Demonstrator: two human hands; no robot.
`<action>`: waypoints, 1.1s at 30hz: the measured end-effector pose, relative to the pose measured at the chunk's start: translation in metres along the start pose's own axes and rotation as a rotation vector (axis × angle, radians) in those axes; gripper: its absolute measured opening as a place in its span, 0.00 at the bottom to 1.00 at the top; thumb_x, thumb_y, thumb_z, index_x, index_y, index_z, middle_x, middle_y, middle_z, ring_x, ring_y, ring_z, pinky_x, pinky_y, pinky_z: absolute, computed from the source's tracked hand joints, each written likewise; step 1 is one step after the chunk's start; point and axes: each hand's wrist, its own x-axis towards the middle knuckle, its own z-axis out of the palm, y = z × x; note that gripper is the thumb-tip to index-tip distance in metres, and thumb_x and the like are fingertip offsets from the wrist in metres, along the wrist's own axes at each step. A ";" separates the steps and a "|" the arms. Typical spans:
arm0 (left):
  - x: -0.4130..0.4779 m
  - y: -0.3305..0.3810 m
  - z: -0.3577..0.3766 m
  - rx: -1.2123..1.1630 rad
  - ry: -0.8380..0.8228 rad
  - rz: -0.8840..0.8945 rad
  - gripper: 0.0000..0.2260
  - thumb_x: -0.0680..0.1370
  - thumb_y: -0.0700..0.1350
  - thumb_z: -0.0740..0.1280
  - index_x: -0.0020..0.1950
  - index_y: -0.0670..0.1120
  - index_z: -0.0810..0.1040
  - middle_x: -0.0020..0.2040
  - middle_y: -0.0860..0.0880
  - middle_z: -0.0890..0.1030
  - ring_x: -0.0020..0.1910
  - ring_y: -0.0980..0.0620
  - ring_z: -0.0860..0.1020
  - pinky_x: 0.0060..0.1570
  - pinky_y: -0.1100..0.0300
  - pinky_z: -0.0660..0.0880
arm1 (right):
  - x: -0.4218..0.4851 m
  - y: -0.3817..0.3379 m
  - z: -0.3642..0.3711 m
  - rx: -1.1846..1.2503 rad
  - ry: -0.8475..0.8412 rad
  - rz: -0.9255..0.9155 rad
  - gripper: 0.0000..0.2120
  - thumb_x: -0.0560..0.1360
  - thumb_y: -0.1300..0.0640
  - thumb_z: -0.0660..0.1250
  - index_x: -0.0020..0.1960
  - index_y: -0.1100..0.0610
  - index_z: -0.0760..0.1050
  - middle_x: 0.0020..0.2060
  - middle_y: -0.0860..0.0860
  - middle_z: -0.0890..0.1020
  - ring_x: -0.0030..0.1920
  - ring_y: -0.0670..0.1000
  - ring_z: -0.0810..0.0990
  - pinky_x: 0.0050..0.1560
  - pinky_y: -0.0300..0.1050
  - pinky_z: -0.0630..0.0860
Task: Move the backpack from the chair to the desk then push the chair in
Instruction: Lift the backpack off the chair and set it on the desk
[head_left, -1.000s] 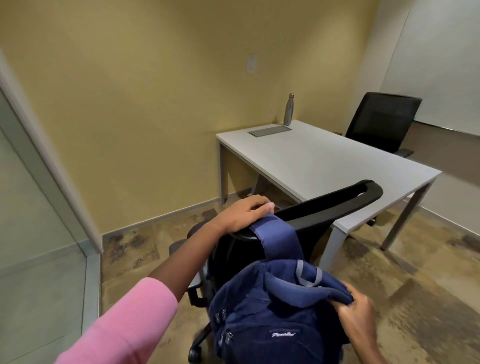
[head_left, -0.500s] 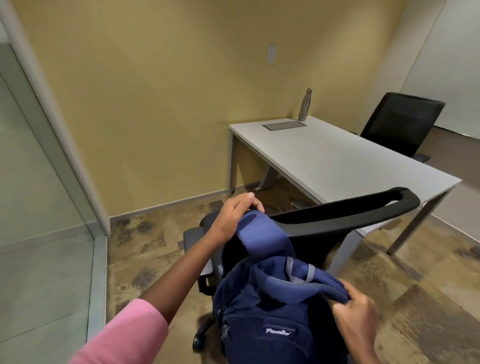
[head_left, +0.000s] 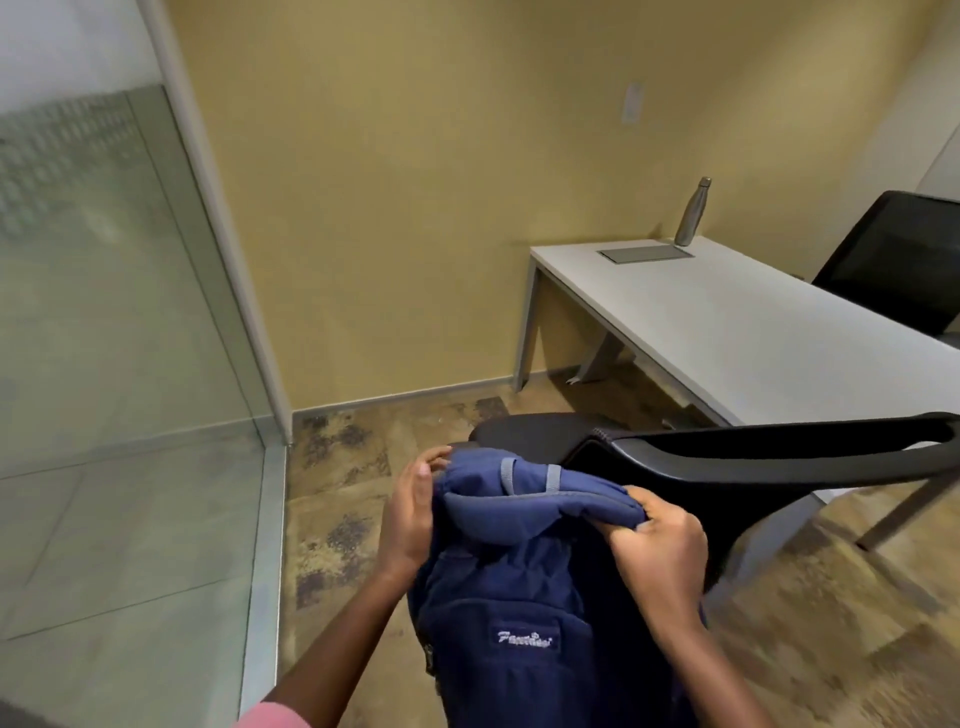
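A navy blue backpack (head_left: 524, 603) with a white logo patch hangs in front of me, close to the black office chair (head_left: 779, 452). My left hand (head_left: 413, 512) grips the left side of its top. My right hand (head_left: 660, 545) is clenched on the folded fabric at the top right. The chair's curved backrest rim runs to the right behind the bag, and its seat shows just beyond the bag's top. The white desk (head_left: 769, 332) stands farther back on the right, apart from the bag.
A steel bottle (head_left: 692, 212) and a grey inset panel (head_left: 645, 254) sit at the desk's far end by the yellow wall. A second black chair (head_left: 898, 260) stands behind the desk. A glass partition (head_left: 104, 312) lines the left. Patterned carpet covers the floor.
My left hand has dropped from the strap near the backrest to the bag's top left. Both hands now bunch the bag's top together. The view has swung left and down.
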 end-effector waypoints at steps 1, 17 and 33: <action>-0.002 -0.001 -0.007 -0.025 0.067 0.012 0.21 0.74 0.61 0.49 0.55 0.54 0.74 0.55 0.46 0.80 0.56 0.47 0.78 0.56 0.51 0.74 | 0.003 -0.011 0.005 0.048 -0.018 -0.008 0.04 0.64 0.63 0.72 0.39 0.59 0.81 0.33 0.61 0.84 0.38 0.63 0.82 0.37 0.53 0.74; 0.068 0.056 -0.167 0.394 0.281 0.223 0.37 0.64 0.58 0.73 0.65 0.40 0.66 0.59 0.43 0.75 0.58 0.45 0.74 0.58 0.55 0.71 | 0.085 -0.201 0.050 0.706 -0.034 -0.097 0.10 0.60 0.55 0.74 0.24 0.53 0.75 0.23 0.45 0.72 0.29 0.46 0.70 0.32 0.44 0.68; 0.159 0.120 -0.133 0.394 0.553 0.389 0.18 0.67 0.50 0.75 0.49 0.41 0.77 0.41 0.38 0.81 0.43 0.39 0.78 0.42 0.48 0.74 | 0.168 -0.173 0.071 0.721 0.038 -0.250 0.13 0.65 0.47 0.73 0.45 0.40 0.72 0.38 0.36 0.79 0.38 0.30 0.77 0.43 0.34 0.73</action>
